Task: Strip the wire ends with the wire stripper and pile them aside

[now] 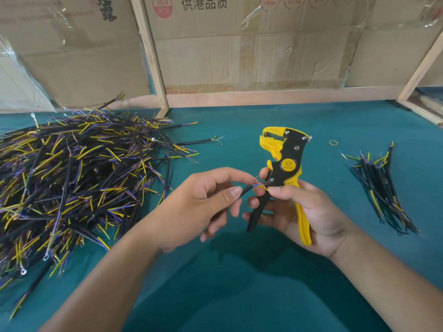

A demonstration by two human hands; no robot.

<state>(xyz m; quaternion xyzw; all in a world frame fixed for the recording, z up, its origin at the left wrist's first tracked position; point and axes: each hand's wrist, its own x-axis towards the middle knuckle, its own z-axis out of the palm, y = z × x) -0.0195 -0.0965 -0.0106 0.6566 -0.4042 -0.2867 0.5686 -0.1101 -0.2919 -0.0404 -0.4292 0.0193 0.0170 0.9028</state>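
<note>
Nearest, over green felt table: left hand, fingers curled, pinching black cable between thumb and forefinger. Right hand wrapped around yellow-and-black wire stripper, head up, handles in palm; thumb and fingertips also pinching the cable's thin blue and yellow cores, just beside the tool's pivot. Left of hands, a large heap of cables, black with yellow and purple ends. Right, well apart, a small pile of the same. Beyond it, a rubber band flat on felt. Farthest, cardboard panels in wooden frame.
</note>
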